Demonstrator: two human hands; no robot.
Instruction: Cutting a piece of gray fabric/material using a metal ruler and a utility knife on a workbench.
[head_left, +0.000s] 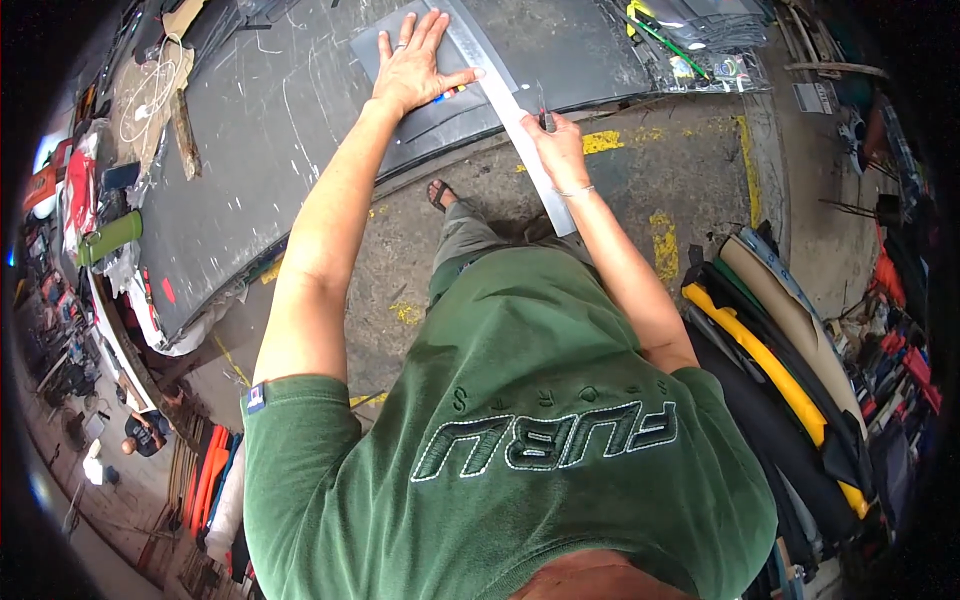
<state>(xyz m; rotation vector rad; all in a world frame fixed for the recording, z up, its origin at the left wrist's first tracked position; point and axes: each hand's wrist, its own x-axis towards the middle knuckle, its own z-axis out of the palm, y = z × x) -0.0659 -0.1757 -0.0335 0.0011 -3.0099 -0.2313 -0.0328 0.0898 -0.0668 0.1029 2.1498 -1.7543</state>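
Left hand [410,76] lies spread, thumb on a long, silvery straightedge [504,102]; right hand [560,154] grips a small dark tool [547,121].

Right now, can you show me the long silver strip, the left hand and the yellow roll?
Long silver strip [502,100]: head view, on its flat face.
Left hand [408,78]: head view, on the back of it.
Yellow roll [780,385]: head view, about midway along its side.

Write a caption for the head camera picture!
Left hand spread over a dark worktable, thumb on a long pale ruler; right hand holding a small dark tool beside it.
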